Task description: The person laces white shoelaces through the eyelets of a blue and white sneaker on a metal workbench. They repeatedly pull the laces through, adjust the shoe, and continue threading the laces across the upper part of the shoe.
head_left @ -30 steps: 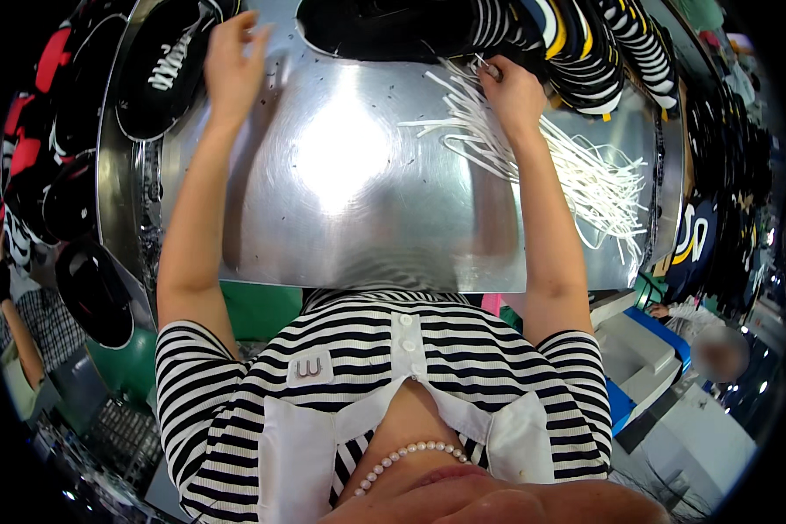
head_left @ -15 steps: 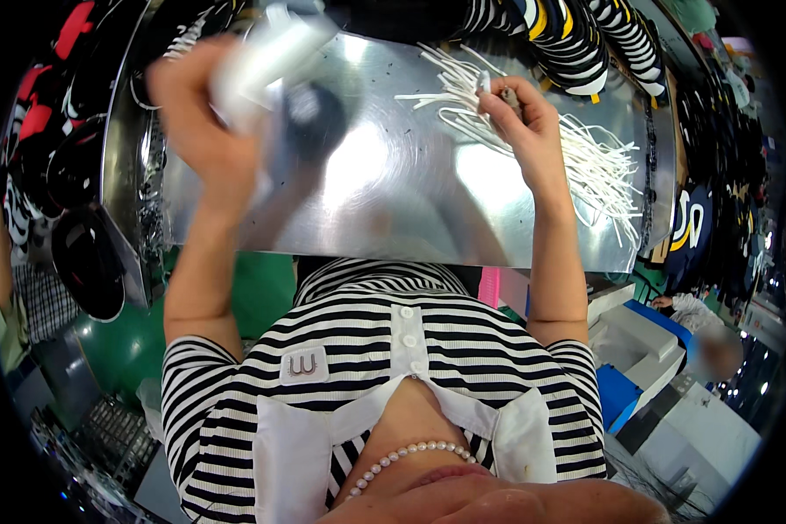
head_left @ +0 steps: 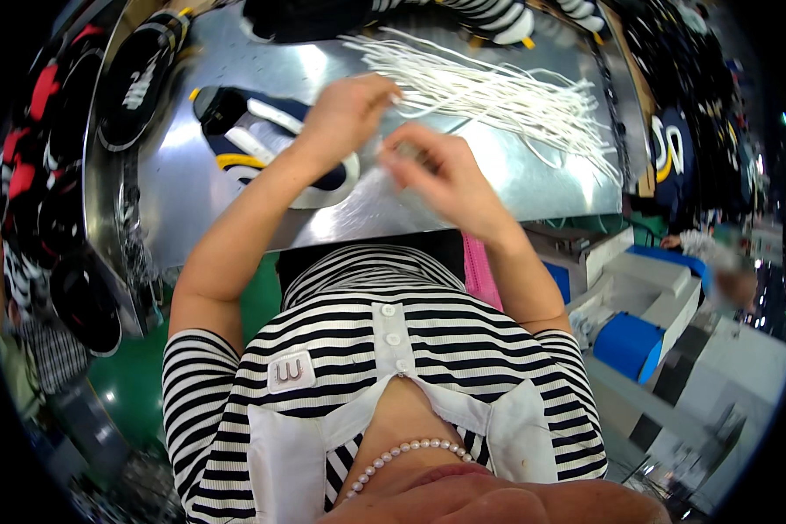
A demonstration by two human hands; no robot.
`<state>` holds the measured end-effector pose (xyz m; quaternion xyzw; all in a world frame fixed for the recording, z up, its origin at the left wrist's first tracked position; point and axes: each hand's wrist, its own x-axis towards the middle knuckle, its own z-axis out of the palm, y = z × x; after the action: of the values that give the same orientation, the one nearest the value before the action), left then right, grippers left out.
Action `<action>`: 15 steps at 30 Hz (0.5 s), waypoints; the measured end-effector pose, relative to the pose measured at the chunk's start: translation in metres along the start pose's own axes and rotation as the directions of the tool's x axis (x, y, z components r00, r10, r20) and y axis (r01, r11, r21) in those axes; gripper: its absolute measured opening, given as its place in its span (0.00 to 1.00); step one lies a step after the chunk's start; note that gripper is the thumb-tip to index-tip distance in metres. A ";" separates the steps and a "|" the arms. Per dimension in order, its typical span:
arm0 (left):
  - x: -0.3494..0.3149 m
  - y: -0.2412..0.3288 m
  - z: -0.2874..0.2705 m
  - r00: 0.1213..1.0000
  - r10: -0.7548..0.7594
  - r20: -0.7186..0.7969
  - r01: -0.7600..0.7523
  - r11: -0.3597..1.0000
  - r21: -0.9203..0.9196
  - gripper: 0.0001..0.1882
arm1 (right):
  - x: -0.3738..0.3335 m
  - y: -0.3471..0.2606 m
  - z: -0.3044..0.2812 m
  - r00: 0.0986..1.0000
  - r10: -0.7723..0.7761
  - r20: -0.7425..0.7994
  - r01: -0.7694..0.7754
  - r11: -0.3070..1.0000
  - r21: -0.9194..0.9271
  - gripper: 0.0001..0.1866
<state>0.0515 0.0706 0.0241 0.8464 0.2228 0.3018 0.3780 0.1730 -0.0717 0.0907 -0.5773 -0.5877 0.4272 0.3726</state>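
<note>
A flat navy, white and yellow shoe upper (head_left: 334, 177) lies on the metal table, partly beneath my left forearm. My left hand (head_left: 345, 118) is above its right end, thumb and fingertips pinched together beside the laces; whatever they hold is too small to name. Just to the right and nearer me is my right hand (head_left: 445, 175), slightly blurred, its fingers curled round a small brownish-grey thing I cannot make out. A loose bundle of white shoelaces (head_left: 506, 100) spreads over the table beyond both hands.
Striped dark shoe uppers (head_left: 489, 19) are stacked along the table's (head_left: 236, 231) far edge. A black shoe upper (head_left: 138, 83) lies at its left side. More dark pieces hang at far left and right. White-and-blue machines (head_left: 646, 297) stand at right, near another person (head_left: 729, 279).
My left hand has come right from the table's far left, where it held a blurred white item. A shoe upper now lies flat there. My right hand has moved left and nearer, off the laces.
</note>
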 end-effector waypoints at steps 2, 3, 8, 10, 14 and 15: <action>0.022 -0.028 0.004 0.987 -0.154 -0.056 0.158 0.984 0.082 0.08 | -0.014 -0.011 0.017 0.946 -0.268 0.182 0.247 0.960 0.132 0.07; 0.028 -0.048 0.001 0.973 -0.231 -0.024 0.230 0.973 -0.033 0.09 | -0.021 -0.017 0.033 0.838 -0.494 0.232 0.452 0.867 0.212 0.07; -0.010 -0.031 -0.052 0.965 0.151 -0.215 -0.107 0.973 0.203 0.21 | 0.001 -0.018 0.047 0.877 -0.406 0.258 0.141 0.730 0.669 0.09; -0.063 -0.041 -0.099 0.987 -0.016 -0.157 0.092 0.867 0.490 0.07 | 0.014 0.014 0.054 0.972 -0.193 0.132 0.003 0.577 0.817 0.08; -0.115 -0.022 -0.117 0.997 -0.078 0.005 0.061 0.815 0.576 0.07 | 0.039 0.074 0.094 0.998 -0.010 -0.057 0.048 0.696 0.717 0.07; -0.111 -0.022 -0.122 0.986 -0.124 0.113 0.040 0.829 0.558 0.08 | 0.046 0.086 0.105 0.994 0.003 -0.107 0.067 0.760 0.646 0.08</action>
<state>-0.1150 0.0788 0.0339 0.9286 0.3090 0.1459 0.1444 0.1041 -0.0358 -0.0298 -0.4238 -0.3937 0.5677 0.5858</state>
